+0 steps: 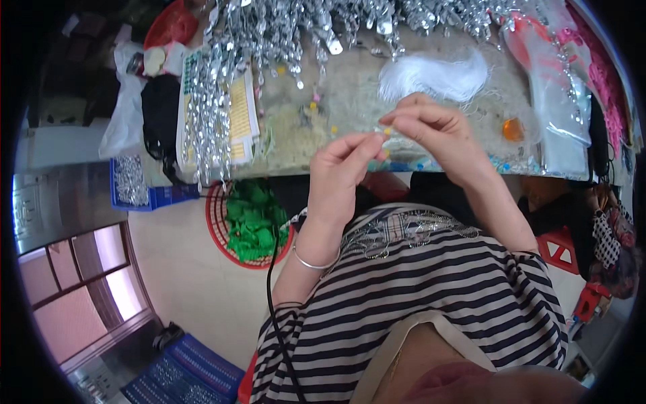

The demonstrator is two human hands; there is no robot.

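Note:
Over the front edge of the worktable point(289, 128), my two hands work close together. My left hand point(343, 168), with a bangle at its wrist, is closed in a pinch between thumb and forefinger; a tiny piece shows at the fingertips, too small to name. My right hand point(431, 128) is also pinched, just right of and above the left, and whatever is in its fingertips is hidden or too fine to see. A bundle of white thread point(434, 77) lies just beyond the right hand. Silver beaded strands point(282, 34) heap along the far side.
More silver strands point(205, 114) hang over a printed sheet point(241, 114) at the left. An orange disc point(513, 129) and clear plastic bags point(558, 114) lie at the right. Below the table stand a red basket of green pieces point(252, 222) and a blue bin point(131, 182).

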